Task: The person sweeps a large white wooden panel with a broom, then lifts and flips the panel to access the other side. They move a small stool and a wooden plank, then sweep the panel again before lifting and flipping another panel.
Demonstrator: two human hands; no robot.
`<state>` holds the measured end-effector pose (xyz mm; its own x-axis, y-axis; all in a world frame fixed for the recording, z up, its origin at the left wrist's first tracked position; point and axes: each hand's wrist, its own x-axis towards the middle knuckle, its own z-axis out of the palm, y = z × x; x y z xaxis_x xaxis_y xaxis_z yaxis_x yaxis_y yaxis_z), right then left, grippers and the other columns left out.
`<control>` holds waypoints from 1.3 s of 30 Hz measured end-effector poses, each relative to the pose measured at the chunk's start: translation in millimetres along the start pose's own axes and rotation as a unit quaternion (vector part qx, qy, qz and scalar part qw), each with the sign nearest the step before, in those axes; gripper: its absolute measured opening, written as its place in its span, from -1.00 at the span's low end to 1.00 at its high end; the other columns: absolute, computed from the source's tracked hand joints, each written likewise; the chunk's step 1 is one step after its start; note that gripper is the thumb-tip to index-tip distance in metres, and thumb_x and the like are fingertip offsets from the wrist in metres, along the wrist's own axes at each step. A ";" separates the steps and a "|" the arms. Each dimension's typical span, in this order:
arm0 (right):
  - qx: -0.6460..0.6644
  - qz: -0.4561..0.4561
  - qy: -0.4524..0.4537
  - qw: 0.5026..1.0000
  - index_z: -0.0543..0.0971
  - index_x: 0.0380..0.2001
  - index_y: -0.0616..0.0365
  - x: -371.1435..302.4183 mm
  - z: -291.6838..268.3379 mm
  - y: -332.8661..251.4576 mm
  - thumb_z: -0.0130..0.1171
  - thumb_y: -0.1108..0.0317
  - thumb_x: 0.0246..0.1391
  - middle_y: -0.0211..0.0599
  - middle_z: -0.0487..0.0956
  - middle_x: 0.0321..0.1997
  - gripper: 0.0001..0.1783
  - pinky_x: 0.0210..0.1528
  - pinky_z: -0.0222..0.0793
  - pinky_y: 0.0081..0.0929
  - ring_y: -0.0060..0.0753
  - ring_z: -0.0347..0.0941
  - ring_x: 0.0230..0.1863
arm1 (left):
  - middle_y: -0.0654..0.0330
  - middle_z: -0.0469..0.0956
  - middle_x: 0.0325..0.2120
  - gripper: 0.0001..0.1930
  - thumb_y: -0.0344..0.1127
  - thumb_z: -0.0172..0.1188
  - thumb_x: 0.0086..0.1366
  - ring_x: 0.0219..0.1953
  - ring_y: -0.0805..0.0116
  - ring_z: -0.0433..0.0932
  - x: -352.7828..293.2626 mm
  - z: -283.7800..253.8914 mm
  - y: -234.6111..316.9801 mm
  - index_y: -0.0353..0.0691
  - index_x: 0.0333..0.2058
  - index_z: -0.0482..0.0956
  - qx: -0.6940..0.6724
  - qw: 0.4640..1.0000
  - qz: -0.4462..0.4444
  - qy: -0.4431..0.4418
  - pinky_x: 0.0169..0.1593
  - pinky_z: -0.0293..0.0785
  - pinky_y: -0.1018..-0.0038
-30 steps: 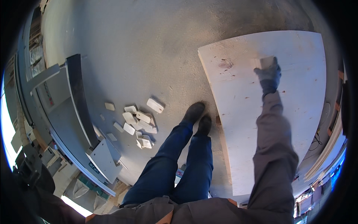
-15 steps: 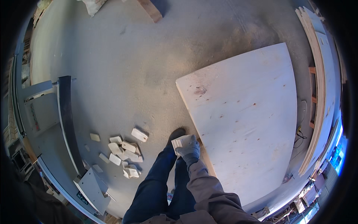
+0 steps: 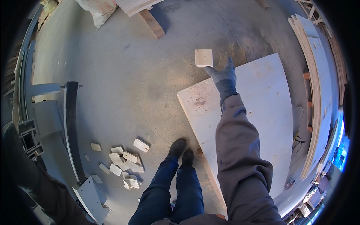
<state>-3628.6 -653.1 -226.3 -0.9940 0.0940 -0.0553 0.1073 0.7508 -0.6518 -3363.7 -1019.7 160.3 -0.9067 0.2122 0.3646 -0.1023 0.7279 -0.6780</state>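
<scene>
My right hand (image 3: pixel 225 77), in a grey glove, reaches out over the far left edge of a large pale plywood sheet (image 3: pixel 258 108). Its fingers are spread and the thumb points left. Right beside the thumb tip is a small squarish wooden block (image 3: pixel 203 58) with rounded lower corners, outside the grip; whether it is in the air or touches the floor I cannot tell. At the dark left rim my left hand (image 3: pixel 18 161), gloved too, is near a metal profile frame (image 3: pixel 28 138). Shadow hides its fingers.
Several small wooden offcuts (image 3: pixel 125 161) lie piled on the floor left of my feet. Left of them stands a machine with a long dark rail (image 3: pixel 70 127). Stacked boards (image 3: pixel 318 93) line the right side. A timber beam (image 3: pixel 153 24) and white sack (image 3: pixel 98 11) lie ahead.
My right arm has swung forward from near my knees, and its hand has let go of the wooden block, now farther ahead. My left arm has come further into view at the left rim.
</scene>
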 end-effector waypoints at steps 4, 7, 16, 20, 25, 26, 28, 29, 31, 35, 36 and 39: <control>0.072 0.037 -0.120 0.989 0.18 0.22 0.34 -47.8 -36.7 44.3 0.44 0.17 -0.19 0.20 0.36 0.16 -0.03 0.22 0.24 -0.31 0.03 0.29 0.21 | 0.18 0.65 -0.40 -0.86 -0.47 0.28 0.17 -0.40 0.43 0.61 4.0 32.8 16.7 -0.25 -0.27 0.64 -0.302 0.925 -0.223 0.062 -0.35 0.54 0.60; -0.008 0.087 -0.193 0.977 0.31 0.10 0.36 -140.9 -65.7 106.2 0.42 0.10 -0.20 0.19 0.44 0.05 -0.15 0.17 0.28 -0.26 0.04 0.36 0.13 | 0.20 0.59 -0.51 -0.95 -0.48 0.28 0.15 -0.49 0.50 0.53 32.2 25.6 17.5 -0.28 -0.37 0.63 -0.342 0.913 -0.216 0.055 -0.42 0.43 0.56; -0.186 0.069 -0.503 0.841 0.58 -0.63 0.23 -494.7 -249.3 278.7 0.21 0.04 -0.04 -0.04 0.59 -0.58 -0.58 -0.44 0.43 -0.17 -0.20 0.57 -0.49 | 0.18 0.56 -0.61 -0.89 -0.26 0.31 0.06 -0.57 0.13 0.54 59.6 12.4 -12.4 -0.11 -0.53 0.59 -0.231 0.946 -0.226 0.024 -0.45 0.46 0.26; -0.218 0.284 -0.479 0.801 0.53 -0.36 0.14 -586.3 -272.2 366.6 0.16 -0.13 0.06 -0.21 0.59 -0.49 -0.51 -0.44 0.45 -0.21 -0.32 0.50 -0.51 | 0.17 0.56 -0.61 -0.85 -0.19 0.27 0.07 -0.53 0.10 0.55 58.8 29.0 -19.7 -0.08 -0.56 0.58 -0.194 0.951 -0.241 0.011 -0.41 0.47 0.19; -0.102 0.292 -0.381 0.871 0.53 -0.35 0.18 -574.7 -261.3 362.3 0.24 0.10 -0.02 -0.21 0.55 -0.59 -0.65 -0.61 0.40 -0.25 -0.30 0.47 -0.62 | 0.14 0.56 -0.60 -0.82 -0.14 0.21 0.08 -0.52 0.06 0.54 81.0 26.1 -21.8 -0.08 -0.56 0.58 -0.202 0.951 -0.232 0.011 -0.37 0.45 0.14; -0.040 0.487 -0.286 0.824 0.48 -0.26 0.36 -517.7 -267.8 280.1 0.23 0.33 -0.02 -0.13 0.55 -0.58 -0.68 -0.70 0.40 -0.33 -0.28 0.51 -0.63 | 0.13 0.57 -0.59 -0.82 -0.14 0.20 0.08 -0.51 0.05 0.54 70.5 31.6 -17.4 -0.08 -0.56 0.59 -0.200 0.949 -0.242 -0.012 -0.36 0.45 0.14; 0.031 0.459 -0.270 0.846 0.36 0.02 0.39 -482.8 -262.7 250.3 0.22 0.43 -0.03 -0.14 0.55 -0.46 -0.47 -0.72 0.35 -0.39 -0.34 0.48 -0.62 | 0.13 0.57 -0.58 -0.82 -0.15 0.19 0.09 -0.49 0.05 0.54 61.6 21.7 -30.1 -0.08 -0.56 0.59 -0.208 0.947 -0.244 -0.038 -0.34 0.45 0.14; 0.042 0.441 -0.256 0.859 0.35 0.05 0.37 -467.1 -254.6 237.9 0.22 0.44 -0.03 -0.15 0.55 -0.44 -0.45 -0.72 0.34 -0.40 -0.35 0.48 -0.62 | 0.13 0.57 -0.58 -0.82 -0.15 0.19 0.09 -0.48 0.05 0.55 65.8 20.7 -29.6 -0.08 -0.56 0.59 -0.223 0.943 -0.244 -0.037 -0.33 0.45 0.14; 0.054 0.420 -0.250 0.871 0.32 0.10 0.33 -439.9 -235.4 215.8 0.21 0.47 -0.02 -0.16 0.54 -0.40 -0.42 -0.70 0.32 -0.43 -0.37 0.47 -0.61 | 0.13 0.58 -0.57 -0.81 -0.15 0.18 0.10 -0.48 0.06 0.55 61.3 20.7 -32.7 -0.09 -0.56 0.59 -0.227 0.942 -0.244 -0.039 -0.32 0.45 0.14; 0.092 0.383 -0.261 0.882 0.29 0.13 0.30 -412.3 -214.5 182.5 0.21 0.49 -0.01 -0.15 0.54 -0.37 -0.40 -0.68 0.30 -0.47 -0.38 0.46 -0.59 | 0.14 0.58 -0.57 -0.79 -0.14 0.15 0.11 -0.45 0.09 0.56 52.6 22.5 -37.6 -0.11 -0.55 0.58 -0.229 0.945 -0.230 -0.042 -0.31 0.46 0.16; 0.103 0.377 -0.261 0.883 0.29 0.13 0.30 -406.7 -210.5 182.3 0.21 0.49 -0.01 -0.15 0.54 -0.37 -0.40 -0.67 0.31 -0.47 -0.39 0.46 -0.59 | 0.14 0.58 -0.57 -0.79 -0.14 0.15 0.11 -0.45 0.09 0.56 59.4 23.3 -35.7 -0.11 -0.55 0.58 -0.234 0.944 -0.227 -0.045 -0.31 0.46 0.16; 0.112 0.365 -0.266 0.885 0.38 0.06 0.41 -407.0 -217.1 153.1 0.34 0.28 -0.10 0.01 0.59 -0.28 -0.33 -0.38 0.44 -0.41 -0.28 0.54 -0.40 | 0.15 0.55 -0.59 -0.81 -0.14 0.15 0.11 -0.48 0.10 0.54 64.4 30.3 -32.4 -0.09 -0.56 0.54 -0.238 0.945 -0.226 0.003 -0.36 0.44 0.13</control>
<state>-3203.3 -434.5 -139.3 -0.5361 0.1340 -0.8335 0.7775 0.4630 -0.4257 -3431.2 -1049.4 186.4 -0.8116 -0.1879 0.5531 -0.2822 0.9552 -0.0895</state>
